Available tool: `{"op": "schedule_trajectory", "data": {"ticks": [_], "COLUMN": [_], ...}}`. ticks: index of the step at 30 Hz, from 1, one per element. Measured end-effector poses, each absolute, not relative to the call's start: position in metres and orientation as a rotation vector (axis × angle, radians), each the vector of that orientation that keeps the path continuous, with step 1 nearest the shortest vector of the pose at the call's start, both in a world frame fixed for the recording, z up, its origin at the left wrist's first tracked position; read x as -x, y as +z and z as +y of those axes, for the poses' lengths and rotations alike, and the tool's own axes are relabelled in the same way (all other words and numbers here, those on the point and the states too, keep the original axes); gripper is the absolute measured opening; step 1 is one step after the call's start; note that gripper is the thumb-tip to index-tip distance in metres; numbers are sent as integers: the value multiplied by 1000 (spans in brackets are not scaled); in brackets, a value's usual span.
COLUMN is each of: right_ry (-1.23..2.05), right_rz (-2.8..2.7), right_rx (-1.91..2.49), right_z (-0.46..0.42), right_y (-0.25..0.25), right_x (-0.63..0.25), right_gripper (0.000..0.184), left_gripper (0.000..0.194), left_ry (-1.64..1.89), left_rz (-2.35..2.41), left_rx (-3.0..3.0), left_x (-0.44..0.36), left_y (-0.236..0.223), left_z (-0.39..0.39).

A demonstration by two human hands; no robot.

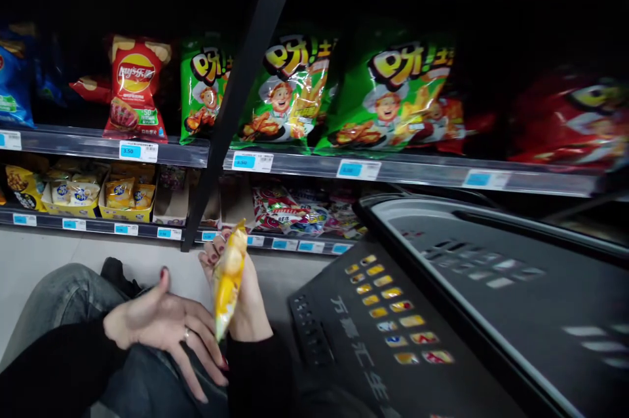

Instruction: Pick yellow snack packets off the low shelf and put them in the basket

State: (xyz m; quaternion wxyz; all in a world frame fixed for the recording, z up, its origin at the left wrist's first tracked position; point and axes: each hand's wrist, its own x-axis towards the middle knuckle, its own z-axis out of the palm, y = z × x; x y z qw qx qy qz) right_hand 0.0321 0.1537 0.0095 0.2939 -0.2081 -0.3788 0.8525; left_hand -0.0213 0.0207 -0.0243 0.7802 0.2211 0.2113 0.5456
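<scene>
Shop, snack aisle: shelves (422,177) lined with snack bags (388,100), price labels (358,170) along edges, shopping basket (383,365) alongside.

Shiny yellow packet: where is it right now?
In the head view, the shiny yellow packet is left of centre, in the right hand, left of the dark grey plastic basket.

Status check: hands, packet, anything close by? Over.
Right hand gripping slim yellow plastic packet. Left hand open at its lower end, contact unclear. Grey plastic basket close on the right.
</scene>
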Motion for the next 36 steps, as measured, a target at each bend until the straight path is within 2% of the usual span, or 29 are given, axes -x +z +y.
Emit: {"op": "schedule_trajectory", "data": {"ticks": [6,10,14,21,29,36], "right_ry": [2440,2569,2684,2760,2842,2878], "right_rz": [-1077,-917,-904,-841,-451,-389], "right_rx": [194,85,120,-63,-284,-311], "right_z": [147,145,142,137,129,128], "right_y": [-2,-5,0,8,17,23], "right_x": [-30,-30,-29,-35,-31,-34], "right_gripper": [43,50,50,43,44,47], "left_gripper": [45,32,30,25,20,17], "left_ry": [1422,1525,1702,1671,1672,1666], "left_rz": [277,303,515,1247,1307,1344], "left_rx": [-52,39,-178,-443,-517,-513], "left_x": [-32,-52,-54,-45,-47,-47], "left_y": [-53,-54,-43,-16,-11,-6], "left_z": [35,34,34,27,22,21]}}
